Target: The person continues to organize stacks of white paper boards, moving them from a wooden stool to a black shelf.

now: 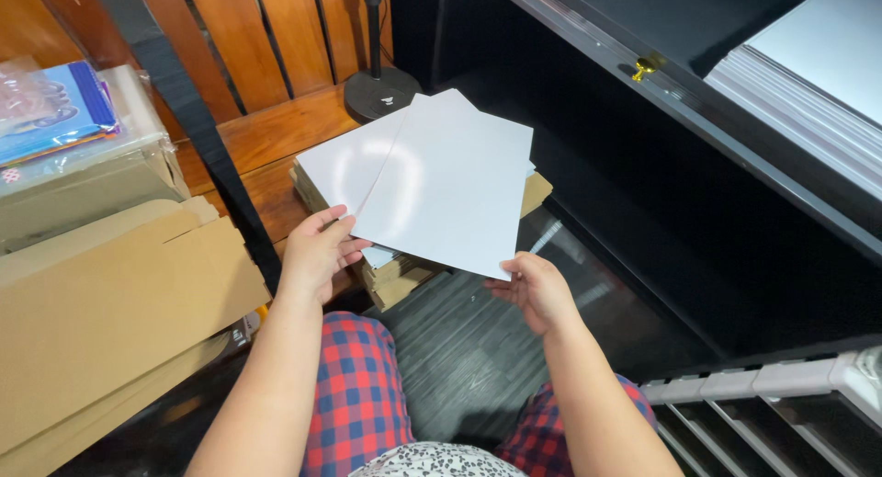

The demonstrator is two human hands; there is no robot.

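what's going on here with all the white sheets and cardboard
A seated person in red and blue checked trousers holds white sheets fanned out in both hands: the left hand grips the lower left edges, the right hand pinches the bottom corner of the top sheet. Beneath them lies a stack of brown cardboard pieces on the floor. Another pile of white sheets rests on the black shelf, and flat cardboard boxes sit at the left.

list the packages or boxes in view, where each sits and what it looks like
Plastic-wrapped pack: far left, on a box; clear film over blue and purple sheets.
Cardboard box: left foreground; large, flat, plain brown.
Cardboard stack: centre, under the white sheets held by the left hand and right hand; brown.
White board stack: upper right, on the black shelf; flat rectangles.
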